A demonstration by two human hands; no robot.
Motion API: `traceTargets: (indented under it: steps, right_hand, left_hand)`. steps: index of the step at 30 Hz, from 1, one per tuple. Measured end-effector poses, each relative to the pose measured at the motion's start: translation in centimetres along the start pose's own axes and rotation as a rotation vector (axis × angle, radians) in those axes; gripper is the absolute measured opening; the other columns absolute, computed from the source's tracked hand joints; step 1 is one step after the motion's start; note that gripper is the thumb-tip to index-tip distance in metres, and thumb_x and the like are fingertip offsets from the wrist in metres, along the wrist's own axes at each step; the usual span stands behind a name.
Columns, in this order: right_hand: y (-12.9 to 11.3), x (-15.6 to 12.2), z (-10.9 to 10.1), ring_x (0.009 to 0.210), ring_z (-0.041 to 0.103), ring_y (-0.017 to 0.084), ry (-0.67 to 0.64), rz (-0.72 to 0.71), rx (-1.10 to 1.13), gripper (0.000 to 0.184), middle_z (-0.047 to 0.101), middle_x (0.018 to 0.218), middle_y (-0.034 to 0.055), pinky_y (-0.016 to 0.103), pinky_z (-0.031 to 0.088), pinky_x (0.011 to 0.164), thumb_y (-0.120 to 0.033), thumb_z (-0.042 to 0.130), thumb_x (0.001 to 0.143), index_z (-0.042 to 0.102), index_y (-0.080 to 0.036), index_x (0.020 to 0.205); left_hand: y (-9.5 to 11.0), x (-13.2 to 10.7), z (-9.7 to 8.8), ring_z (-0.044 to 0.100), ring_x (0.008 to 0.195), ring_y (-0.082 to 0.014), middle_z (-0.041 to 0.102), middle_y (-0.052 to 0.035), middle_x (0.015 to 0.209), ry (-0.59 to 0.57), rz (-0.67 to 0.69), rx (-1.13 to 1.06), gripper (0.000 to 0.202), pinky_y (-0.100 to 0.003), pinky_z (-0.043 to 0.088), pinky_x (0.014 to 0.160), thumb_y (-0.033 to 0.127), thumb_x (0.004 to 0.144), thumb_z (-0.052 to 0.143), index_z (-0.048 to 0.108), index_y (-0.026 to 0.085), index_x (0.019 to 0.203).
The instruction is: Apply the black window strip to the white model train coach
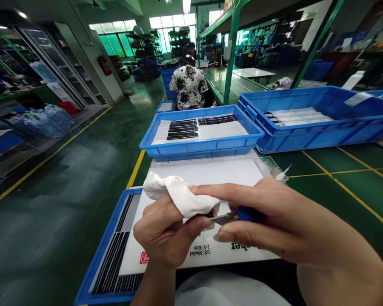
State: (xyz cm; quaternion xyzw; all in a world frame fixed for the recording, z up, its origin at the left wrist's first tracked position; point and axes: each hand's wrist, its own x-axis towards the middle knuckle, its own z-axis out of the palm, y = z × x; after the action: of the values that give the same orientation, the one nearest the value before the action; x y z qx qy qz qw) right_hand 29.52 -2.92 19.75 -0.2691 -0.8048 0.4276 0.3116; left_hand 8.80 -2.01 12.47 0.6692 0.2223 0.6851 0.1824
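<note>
A white cloth (187, 197) is bunched in my left hand (164, 231), whose fingers are closed round it. Something small and dark shows at the cloth's right end, too hidden to name. My right hand (284, 212) grips a utility knife (250, 213) with a blue handle. Its metal blade points left and meets the tip of my left thumb and the dark piece by the cloth; whether it touches them I cannot tell. The fingers of my right hand also press on the cloth. Beneath both hands lies a white board (204, 259) with upside-down printing.
A blue tray (107, 225) of black strips sits under the board's left side. Another blue tray (201, 146) with black strips stands ahead. At right are larger blue crates (306, 138) and a small clear box (270, 163). A seated person (188, 87) faces away beyond.
</note>
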Motion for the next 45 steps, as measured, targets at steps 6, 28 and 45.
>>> traceTargets:
  steps: [6, 28, 45]
  right_hand:
    - [-0.31, 0.18, -0.31, 0.055, 0.054, 0.006, -0.024, -0.016, -0.022, 0.047, 0.061, 0.068, -0.0081, 0.013, 0.039, 0.053, -0.031, 0.07, 0.107, 0.061, -0.017, 0.151]
    - [-0.26, 0.01, -0.64, 0.053, 0.044, 0.005, -0.028, -0.017, -0.059, 0.049, 0.052, 0.067, -0.0104, 0.014, 0.033, 0.051, -0.03, 0.072, 0.106, 0.06, -0.015, 0.151]
    - [-0.13, -0.03, -0.65, 0.054, 0.046, 0.005, -0.037, -0.017, -0.064, 0.049, 0.056, 0.067, -0.01, 0.014, 0.035, 0.051, -0.031, 0.071, 0.107, 0.06, -0.016, 0.152]
  left_hand:
    - [-0.2, -0.01, -0.19, 0.072, 0.066, -0.0157, 0.082, -0.0014, 0.086, -0.011, 0.018, -0.012, 0.027, -0.028, 0.056, 0.061, 0.025, 0.089, 0.083, 0.083, 0.028, 0.117]
    - [-0.53, -0.13, -0.17, 0.074, 0.07, -0.0175, 0.083, -0.0014, 0.091, -0.029, 0.026, -0.031, 0.029, -0.029, 0.06, 0.063, 0.024, 0.091, 0.08, 0.083, 0.027, 0.119]
    - [-0.38, -0.07, -0.34, 0.071, 0.07, -0.0147, 0.083, -0.0002, 0.093, -0.055, 0.036, -0.021, 0.029, -0.029, 0.056, 0.062, 0.024, 0.091, 0.081, 0.082, 0.026, 0.12]
